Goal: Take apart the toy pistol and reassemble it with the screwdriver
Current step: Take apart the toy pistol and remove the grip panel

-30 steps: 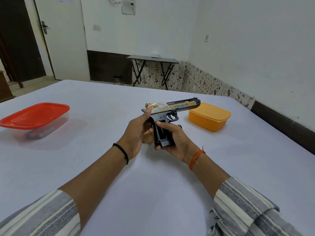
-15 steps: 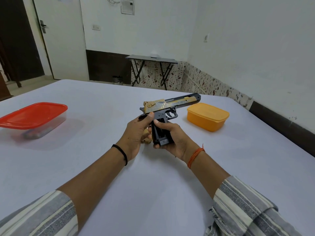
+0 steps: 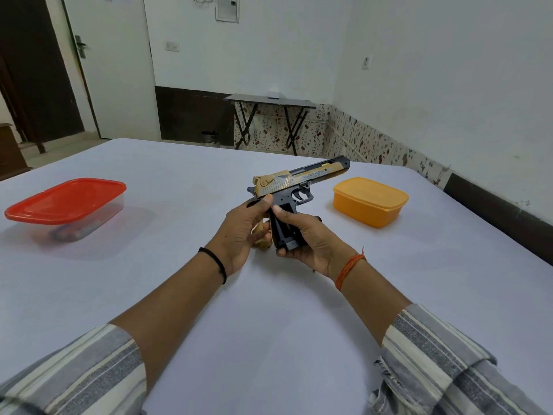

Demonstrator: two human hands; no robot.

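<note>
Above the near middle of the white-covered table (image 3: 179, 295), the left hand (image 3: 242, 232) and right hand (image 3: 311, 241) both clasp the black grip of the black-and-gold plastic toy pistol (image 3: 294, 187), barrel pointing far right. Farther off sit a lidded orange plastic box (image 3: 371, 202) to the right and a red-lidded clear container (image 3: 64, 205) to the left.

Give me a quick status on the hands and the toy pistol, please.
Left hand and right hand both gripping the black-and-gold toy pistol above the white table. No screwdriver in view. Nothing in the way.
</note>
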